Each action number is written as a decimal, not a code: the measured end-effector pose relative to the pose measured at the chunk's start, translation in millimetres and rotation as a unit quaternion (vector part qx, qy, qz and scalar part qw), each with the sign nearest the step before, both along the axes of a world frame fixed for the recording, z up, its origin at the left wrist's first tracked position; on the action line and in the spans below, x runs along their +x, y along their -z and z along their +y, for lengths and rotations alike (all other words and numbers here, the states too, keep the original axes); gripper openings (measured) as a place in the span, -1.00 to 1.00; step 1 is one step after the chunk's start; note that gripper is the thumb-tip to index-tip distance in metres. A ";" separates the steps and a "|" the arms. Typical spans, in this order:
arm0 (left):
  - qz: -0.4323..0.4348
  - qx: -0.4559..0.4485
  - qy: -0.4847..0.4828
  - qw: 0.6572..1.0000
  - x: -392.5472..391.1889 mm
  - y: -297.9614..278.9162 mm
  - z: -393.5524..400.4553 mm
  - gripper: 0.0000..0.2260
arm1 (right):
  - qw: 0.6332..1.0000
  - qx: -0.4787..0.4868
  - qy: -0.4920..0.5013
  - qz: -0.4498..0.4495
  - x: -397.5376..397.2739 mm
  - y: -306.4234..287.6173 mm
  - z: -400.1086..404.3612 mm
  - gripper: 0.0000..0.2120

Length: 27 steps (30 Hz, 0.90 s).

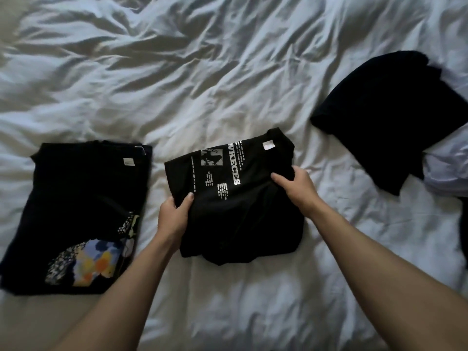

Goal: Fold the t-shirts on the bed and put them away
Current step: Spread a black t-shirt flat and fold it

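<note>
Printed tee [228, 198] mid-fold, both hands' fingers [286, 179] pinching its edges — keep 'em level w/ the folded stack [76, 211] to its left.

dark garment [395, 117] cut off at right edge

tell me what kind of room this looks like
Most likely a bedroom: rumpled white bedding fills the view, and both hands hold a folded black t-shirt beside another folded shirt.
</note>
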<state>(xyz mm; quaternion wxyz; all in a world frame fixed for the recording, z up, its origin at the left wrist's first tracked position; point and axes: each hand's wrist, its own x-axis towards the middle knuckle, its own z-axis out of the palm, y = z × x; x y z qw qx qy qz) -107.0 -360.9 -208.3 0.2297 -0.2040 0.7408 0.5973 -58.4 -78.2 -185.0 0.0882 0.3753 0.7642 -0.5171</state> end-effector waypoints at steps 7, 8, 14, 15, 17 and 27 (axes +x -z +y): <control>-0.002 0.023 -0.147 0.989 62.1 -3.8 -6.1 -0.86 | 0.989 -0.022 -0.143 0.039 -60.9 -11.7 -5.5 -0.62; -0.036 0.069 -0.179 0.981 66.4 -6.2 -3.8 -0.84 | 0.989 -0.009 -0.145 0.027 -64.9 -10.8 -9.7 -0.54; -0.134 0.181 -0.125 0.966 77.1 -18.4 -3.0 -0.64 | 0.972 0.154 0.161 -0.071 -4.8 -13.1 -31.3 -0.19; -0.145 0.173 -0.113 0.968 82.1 -18.7 -2.8 -0.65 | 0.969 0.088 0.213 -0.086 8.5 -9.7 -37.9 -0.18; -0.180 0.168 -0.128 0.961 97.7 -17.1 1.2 -0.69 | 0.962 -0.044 0.256 -0.086 33.5 -1.0 -55.0 -0.17; -0.298 0.211 -0.294 0.883 183.4 -23.0 79.6 -0.68 | 0.988 -0.117 0.082 0.050 12.8 -10.9 -14.5 -0.80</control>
